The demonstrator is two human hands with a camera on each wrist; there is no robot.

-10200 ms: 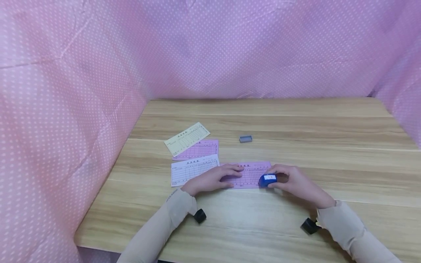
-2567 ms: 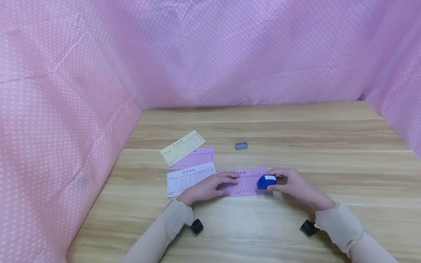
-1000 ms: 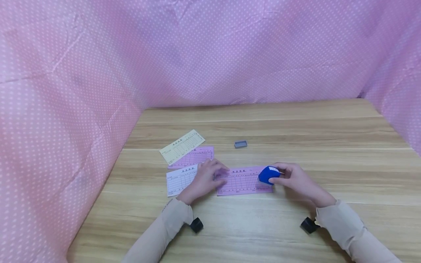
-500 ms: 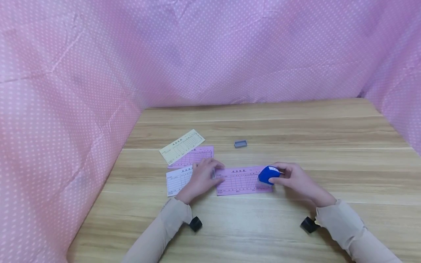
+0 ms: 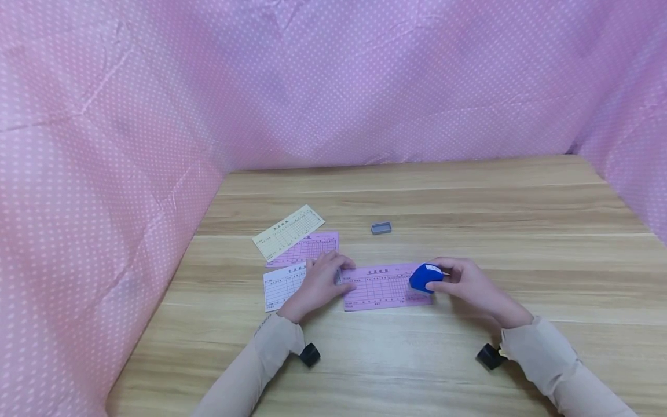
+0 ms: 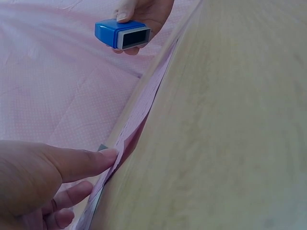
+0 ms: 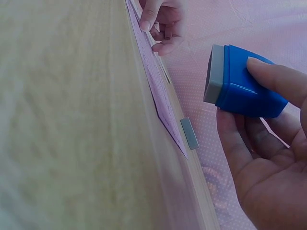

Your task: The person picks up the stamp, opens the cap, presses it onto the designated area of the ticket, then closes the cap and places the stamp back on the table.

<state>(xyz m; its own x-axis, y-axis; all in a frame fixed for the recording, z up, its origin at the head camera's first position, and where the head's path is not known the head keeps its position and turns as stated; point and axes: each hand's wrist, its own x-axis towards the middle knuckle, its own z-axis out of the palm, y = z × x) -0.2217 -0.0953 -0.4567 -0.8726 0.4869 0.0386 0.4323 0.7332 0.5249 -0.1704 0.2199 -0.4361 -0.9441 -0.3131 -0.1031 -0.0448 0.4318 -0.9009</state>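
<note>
A pink printed form slip [image 5: 384, 289] lies on the wooden table in front of me. My left hand [image 5: 318, 282] is at its left end, thumb and fingers pinching the edge. In the left wrist view the slip [image 6: 144, 103] bulges up a little by the thumb. My right hand [image 5: 471, 286] holds a blue stamp [image 5: 426, 278] tilted above the slip's right end, apart from the paper. The right wrist view shows the stamp's grey-rimmed face [image 7: 214, 74] uncovered. A white slip [image 5: 283, 286] lies partly hidden under my left hand.
Behind the white slip lie another pink slip [image 5: 307, 249] and a cream slip [image 5: 288, 231] overlapping it. A small grey stamp cap [image 5: 381, 228] sits farther back on the table [image 5: 495, 208]. Pink dotted cloth [image 5: 365, 87] hangs behind and at the sides.
The right hand has lifted the stamp off the pink slip and tilted it. The left hand has slid from the slip's middle to its left edge. Little has moved in the last half second.
</note>
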